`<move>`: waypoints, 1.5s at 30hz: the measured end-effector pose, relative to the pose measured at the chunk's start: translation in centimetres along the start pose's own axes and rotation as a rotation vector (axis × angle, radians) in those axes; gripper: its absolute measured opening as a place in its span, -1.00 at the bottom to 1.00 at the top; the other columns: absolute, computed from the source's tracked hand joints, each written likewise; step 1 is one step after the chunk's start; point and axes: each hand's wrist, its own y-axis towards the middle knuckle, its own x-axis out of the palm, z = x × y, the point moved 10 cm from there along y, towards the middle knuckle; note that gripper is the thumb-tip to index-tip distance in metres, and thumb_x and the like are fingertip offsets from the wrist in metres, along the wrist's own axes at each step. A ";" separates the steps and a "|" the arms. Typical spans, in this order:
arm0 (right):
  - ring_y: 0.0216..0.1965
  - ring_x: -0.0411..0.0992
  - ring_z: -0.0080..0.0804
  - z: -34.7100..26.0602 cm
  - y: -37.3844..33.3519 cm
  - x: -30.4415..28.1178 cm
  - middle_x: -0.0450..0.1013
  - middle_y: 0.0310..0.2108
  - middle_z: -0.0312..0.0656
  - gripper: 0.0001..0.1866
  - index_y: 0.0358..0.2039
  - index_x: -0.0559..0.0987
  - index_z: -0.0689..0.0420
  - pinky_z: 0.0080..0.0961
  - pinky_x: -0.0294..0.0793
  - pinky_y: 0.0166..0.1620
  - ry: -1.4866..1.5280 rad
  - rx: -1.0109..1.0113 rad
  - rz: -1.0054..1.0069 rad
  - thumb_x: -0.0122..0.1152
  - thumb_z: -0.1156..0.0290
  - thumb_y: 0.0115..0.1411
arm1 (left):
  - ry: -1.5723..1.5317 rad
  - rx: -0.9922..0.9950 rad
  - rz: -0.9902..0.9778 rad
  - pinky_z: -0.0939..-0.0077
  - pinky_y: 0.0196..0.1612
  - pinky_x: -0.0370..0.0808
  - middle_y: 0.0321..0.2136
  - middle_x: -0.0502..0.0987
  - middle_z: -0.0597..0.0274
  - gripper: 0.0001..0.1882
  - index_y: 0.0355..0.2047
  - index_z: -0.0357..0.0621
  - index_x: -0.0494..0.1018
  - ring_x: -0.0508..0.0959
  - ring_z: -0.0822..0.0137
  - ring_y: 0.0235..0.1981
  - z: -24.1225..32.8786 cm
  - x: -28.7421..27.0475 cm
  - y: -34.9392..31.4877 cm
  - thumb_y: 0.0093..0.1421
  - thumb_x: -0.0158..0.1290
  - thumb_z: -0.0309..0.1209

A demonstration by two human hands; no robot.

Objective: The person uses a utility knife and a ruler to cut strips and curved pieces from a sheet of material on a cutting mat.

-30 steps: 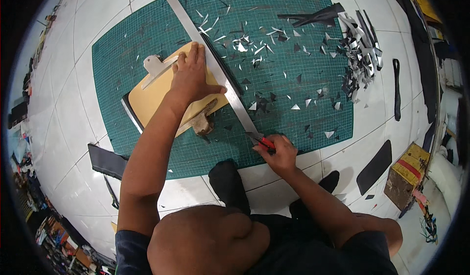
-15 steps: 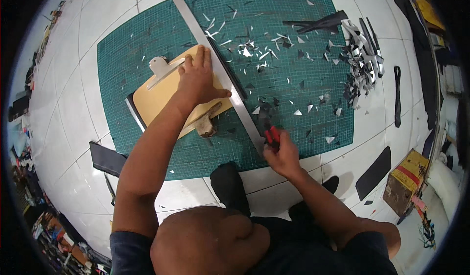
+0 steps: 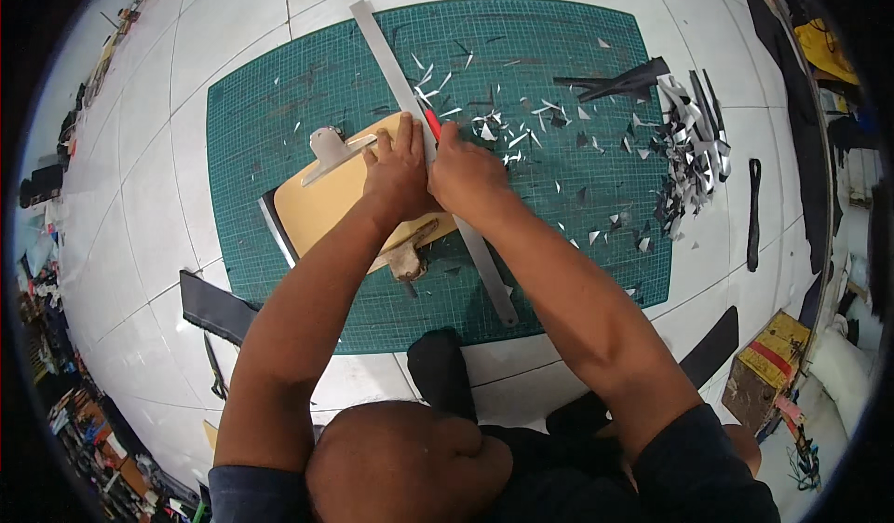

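My left hand lies flat, fingers stretched, on a tan board and against a long steel ruler. Metal clips grip the board at two sides: a silver bulldog clip at the upper left and a worn clip at the lower edge. Dark sheet material peeks out under the board's left end. At the ruler's right edge, beside the left hand, my right hand is closed round a red utility knife; its blade is hidden.
A green cutting mat lies on the tiled floor under the work, strewn with scraps. Black and silver offcuts are heaped at its right. Dark strips lie at the upper right, a black piece at the left, and a yellow box at the lower right.
My right hand has moved with the knife up and left along the ruler, from its near end to beside my left hand. The left hand stays on the board.
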 end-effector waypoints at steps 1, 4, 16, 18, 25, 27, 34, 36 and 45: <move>-0.17 0.52 0.21 0.1 0.4 -0.1 0.51 -0.25 0.29 -0.58 0.00 0.22 0.31 0.02 0.49 -0.08 0.002 -0.004 0.042 0.01 0.39 0.19 | 0.004 -0.001 -0.013 -0.32 0.18 0.23 0.36 -0.12 -0.21 0.31 0.36 -0.29 -0.17 0.12 -0.41 0.25 0.1 0.1 0.1 -0.19 0.37 0.07; -0.12 0.51 0.20 -0.4 1.0 0.0 0.50 -0.20 0.29 -0.59 0.01 0.22 0.33 0.01 0.49 -0.04 0.028 0.003 0.049 -0.04 0.39 0.20 | 0.026 0.006 -0.004 -0.33 0.18 0.23 0.36 -0.12 -0.22 0.26 0.37 -0.25 -0.15 0.13 -0.42 0.25 -0.3 0.1 -0.1 -0.15 0.34 0.05; -0.07 0.53 0.02 -1.3 0.7 -1.2 0.52 -0.14 0.20 -0.67 -0.04 0.32 0.30 -0.12 0.51 -0.02 -0.067 0.013 -0.009 -0.05 0.38 0.26 | -0.015 -0.018 -0.043 -0.32 0.19 0.24 0.37 -0.08 -0.08 0.41 0.36 -0.28 -0.12 0.09 -0.31 0.30 -0.5 -0.2 0.0 -0.32 0.40 0.19; -0.08 0.52 0.09 0.0 -1.4 -0.8 0.51 -0.15 0.23 -0.68 -0.03 0.31 0.31 -0.08 0.49 -0.01 -0.070 -0.014 -0.069 -0.10 0.41 0.26 | -0.008 -0.030 -0.027 -0.31 0.20 0.24 0.38 -0.09 -0.08 0.43 0.36 -0.30 -0.12 0.07 -0.31 0.31 -0.2 0.1 0.3 -0.34 0.41 0.21; -0.14 0.51 0.23 5.8 -11.8 3.0 0.49 -0.20 0.33 -0.70 -0.02 0.27 0.32 0.06 0.46 -0.05 0.000 0.125 -0.236 -0.17 0.50 0.25 | -0.001 -0.051 -0.019 -0.27 0.22 0.22 0.39 -0.10 -0.06 0.44 0.37 -0.32 -0.13 0.09 -0.30 0.31 -0.3 -0.4 -0.4 -0.32 0.37 0.26; -0.16 0.52 0.22 7.2 -14.7 3.9 0.49 -0.22 0.31 -0.70 -0.02 0.27 0.31 0.06 0.46 -0.06 -0.016 0.130 -0.262 -0.17 0.50 0.25 | -0.003 -0.054 -0.007 -0.28 0.22 0.21 0.39 -0.11 -0.05 0.44 0.37 -0.32 -0.13 0.10 -0.29 0.31 -0.5 -0.6 -0.5 -0.32 0.37 0.26; -0.30 0.51 0.23 10.4 -17.8 4.7 0.50 -0.37 0.23 -0.63 -0.04 0.19 0.26 0.09 0.45 -0.16 -0.103 0.098 -0.223 0.02 0.40 0.21 | -0.038 -0.050 -0.024 -0.25 0.24 0.18 0.39 -0.11 -0.07 0.44 0.37 -0.32 -0.14 0.06 -0.30 0.33 -0.2 -0.5 -0.3 -0.32 0.37 0.25; -0.32 0.51 0.24 8.7 -17.4 3.3 0.50 -0.37 0.23 -0.63 -0.03 0.19 0.24 0.10 0.45 -0.18 -0.084 0.005 -0.164 0.02 0.39 0.21 | -0.027 -0.069 -0.031 -0.22 0.26 0.18 0.39 -0.13 -0.10 0.45 0.37 -0.33 -0.15 0.07 -0.32 0.32 -0.7 -0.4 -0.6 -0.32 0.37 0.25; -0.21 0.49 0.32 -0.3 -2.5 0.2 0.49 -0.28 0.34 -0.65 -0.07 0.20 0.27 0.13 0.47 -0.10 0.144 -0.015 0.051 -0.01 0.34 0.23 | 0.088 -0.050 0.050 -0.28 0.21 0.22 0.41 -0.12 0.02 0.37 0.38 -0.25 -0.11 0.08 -0.22 0.33 -1.5 1.5 0.2 -0.24 0.28 0.30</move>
